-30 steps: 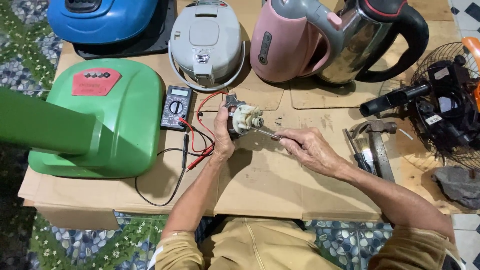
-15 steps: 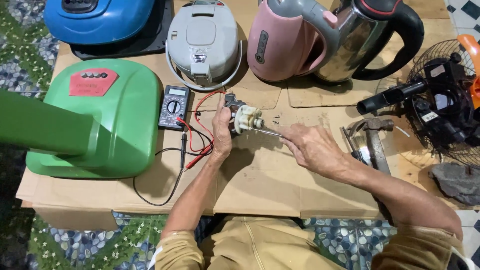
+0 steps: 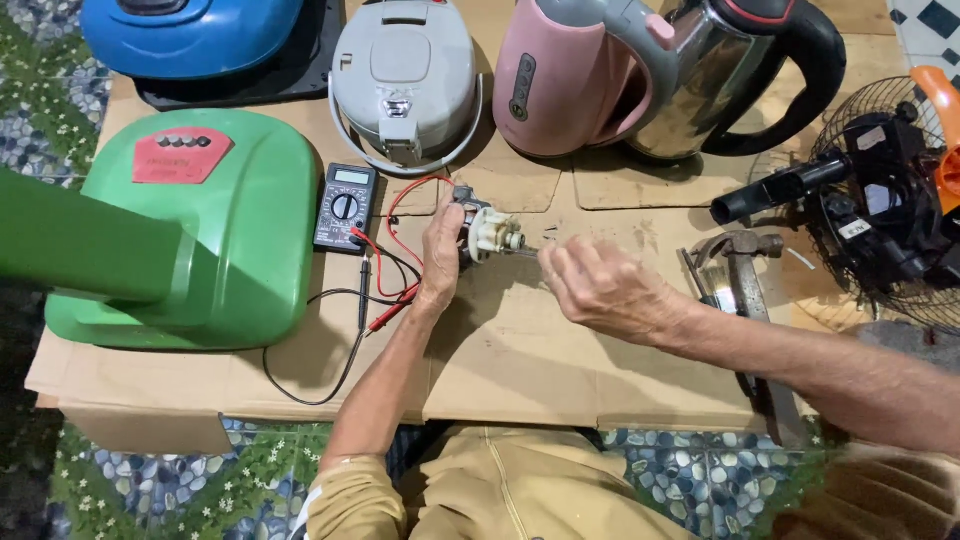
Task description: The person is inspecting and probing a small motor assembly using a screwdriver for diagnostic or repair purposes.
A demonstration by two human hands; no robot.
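Observation:
My left hand (image 3: 443, 255) grips a small electric motor (image 3: 487, 233) with a white plastic end, held just above the cardboard sheet (image 3: 520, 350). A thin metal rod (image 3: 528, 251) sticks out of the motor to the right. My right hand (image 3: 603, 288) has its fingers curled and pinched on the rod's far end. A black multimeter (image 3: 345, 207) lies just left of my left hand, with its red and black leads (image 3: 385, 285) trailing under my left wrist.
A green appliance housing (image 3: 200, 230) fills the left side. Along the back stand a blue appliance (image 3: 190, 35), a grey rice cooker (image 3: 405, 80), a pink kettle (image 3: 560, 85) and a steel kettle (image 3: 740, 70). At right lie a hammer (image 3: 745, 270) and a fan (image 3: 890, 200).
My right hand has drawn slightly right and toward me along the rod. My left hand still holds the motor in the same place.

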